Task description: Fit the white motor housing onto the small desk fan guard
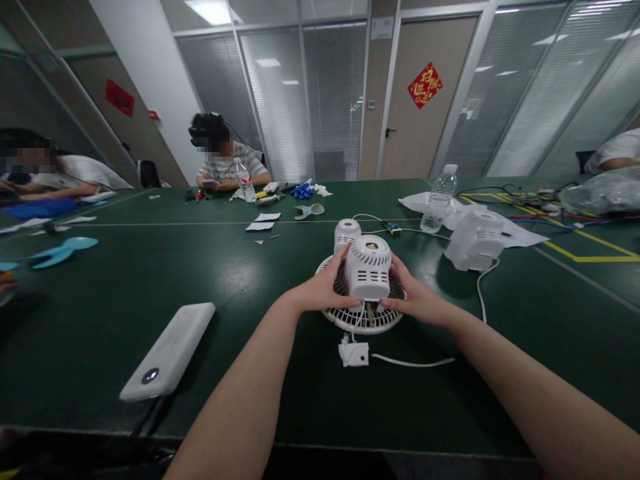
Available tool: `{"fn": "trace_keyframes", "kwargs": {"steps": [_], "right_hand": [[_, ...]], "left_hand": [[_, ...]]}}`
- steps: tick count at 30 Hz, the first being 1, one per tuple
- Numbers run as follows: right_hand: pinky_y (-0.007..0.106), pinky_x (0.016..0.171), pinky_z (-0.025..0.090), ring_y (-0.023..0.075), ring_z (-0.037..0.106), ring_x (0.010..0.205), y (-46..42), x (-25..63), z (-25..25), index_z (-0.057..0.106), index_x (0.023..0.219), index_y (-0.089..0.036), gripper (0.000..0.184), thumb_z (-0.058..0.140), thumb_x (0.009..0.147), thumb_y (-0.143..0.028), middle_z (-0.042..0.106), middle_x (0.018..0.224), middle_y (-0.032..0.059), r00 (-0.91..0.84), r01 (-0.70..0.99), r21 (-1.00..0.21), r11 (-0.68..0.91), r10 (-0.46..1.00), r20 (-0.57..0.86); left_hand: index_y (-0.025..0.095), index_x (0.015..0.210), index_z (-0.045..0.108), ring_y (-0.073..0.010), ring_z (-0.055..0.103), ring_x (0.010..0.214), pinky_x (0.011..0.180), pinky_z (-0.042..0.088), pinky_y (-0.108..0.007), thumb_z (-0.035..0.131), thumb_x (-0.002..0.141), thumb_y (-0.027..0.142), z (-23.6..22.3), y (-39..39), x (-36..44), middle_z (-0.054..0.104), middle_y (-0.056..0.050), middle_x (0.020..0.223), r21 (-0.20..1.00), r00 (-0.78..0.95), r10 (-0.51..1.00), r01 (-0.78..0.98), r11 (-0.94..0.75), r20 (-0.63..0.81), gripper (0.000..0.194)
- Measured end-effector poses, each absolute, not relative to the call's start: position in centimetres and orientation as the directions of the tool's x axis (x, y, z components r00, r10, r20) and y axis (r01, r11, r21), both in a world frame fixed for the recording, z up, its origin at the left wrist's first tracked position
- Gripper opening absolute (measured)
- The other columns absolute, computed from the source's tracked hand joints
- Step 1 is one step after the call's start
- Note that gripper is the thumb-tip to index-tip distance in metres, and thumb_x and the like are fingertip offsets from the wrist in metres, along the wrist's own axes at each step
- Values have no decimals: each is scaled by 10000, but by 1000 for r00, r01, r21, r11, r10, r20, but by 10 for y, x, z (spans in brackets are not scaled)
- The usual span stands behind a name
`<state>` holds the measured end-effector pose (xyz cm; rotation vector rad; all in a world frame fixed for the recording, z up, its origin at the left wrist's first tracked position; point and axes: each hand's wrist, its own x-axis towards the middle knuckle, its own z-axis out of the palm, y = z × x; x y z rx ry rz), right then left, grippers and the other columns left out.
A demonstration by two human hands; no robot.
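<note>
A white fan motor housing (368,267) stands on a round white fan grille (361,319) lying flat on the green table (250,280). My left hand (325,288) grips the housing's left side, fingers curled around it. My right hand (414,293) holds its right side, thumb at the lower edge. A small white switch box (354,353) on a white cord (415,363) lies just in front of the grille. A second small white vented cap (347,233) sits right behind the housing.
A white power bank (170,350) lies front left. A plastic-wrapped white fan part (475,241) and a water bottle (440,198) stand to the right. Blue fan blades (63,251) lie far left. Other people sit at the table's far and left sides.
</note>
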<state>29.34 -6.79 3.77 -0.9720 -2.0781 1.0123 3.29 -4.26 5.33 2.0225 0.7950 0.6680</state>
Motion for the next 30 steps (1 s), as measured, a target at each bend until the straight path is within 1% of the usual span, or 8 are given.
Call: {"fn": "trace_keyframes", "kwargs": {"steps": [6,10,14,17,19,22,26,30], "right_hand": [[582,1144,254,321,258,1418,-67,295,39,-100,1514,-307,1090,713,793,-394,209,1561,111,-544,330,-839,432,813,205],[573,1148,247,322,267,1414,-66,296,38,-65,1516,-306,1090,725,774,-419,219,1557,113,-537,330,-841,430,818,208],[579,1129,277,332,309,1393,-63,295,34,11,1512,-281,1016,699,787,-461,267,1538,131,-518,312,-844,436,823,234],[577,1129,280,322,359,1368,-61,294,30,78,1497,-275,957,700,791,-448,335,1506,135,-473,362,-818,447,844,252],[566,1129,292,310,373,1362,-60,293,30,98,1490,-279,937,704,793,-432,352,1497,128,-470,369,-821,436,849,240],[554,1127,312,298,367,1368,-62,292,33,119,1482,-273,906,699,800,-413,352,1497,127,-479,347,-841,415,850,221],[571,1124,312,304,340,1384,-64,291,38,124,1476,-259,896,696,800,-396,343,1500,136,-494,315,-856,410,841,221],[578,1125,312,311,347,1378,-65,291,41,117,1480,-261,904,698,799,-388,333,1504,140,-490,341,-853,394,849,197]], "left_hand": [[333,1506,-29,-379,168,1445,1146,157,-643,776,691,351,52,-40,31,122,-121,1589,856,659,732,269,-442,171,1146],[325,1507,3,-374,202,1436,1148,162,-637,785,680,314,50,-39,33,174,-131,1575,860,648,737,250,-445,192,1139],[320,1505,27,-366,223,1430,1153,155,-630,797,666,307,47,-38,33,197,-136,1565,852,640,734,233,-468,228,1139],[316,1504,32,-370,233,1425,1143,181,-634,800,662,310,47,-38,34,207,-145,1558,857,638,739,239,-457,216,1140],[316,1504,35,-373,234,1424,1139,189,-635,804,654,308,47,-38,34,213,-148,1555,861,633,745,241,-448,210,1147],[321,1504,41,-377,224,1427,1142,179,-635,805,650,305,48,-38,33,204,-144,1558,865,632,745,234,-444,211,1146],[332,1503,25,-387,219,1426,1139,169,-643,803,651,315,49,-40,32,186,-140,1563,867,632,751,250,-431,191,1154],[335,1502,-1,-395,219,1423,1127,184,-660,799,655,336,52,-42,32,185,-145,1560,864,628,762,288,-412,154,1165]]}}
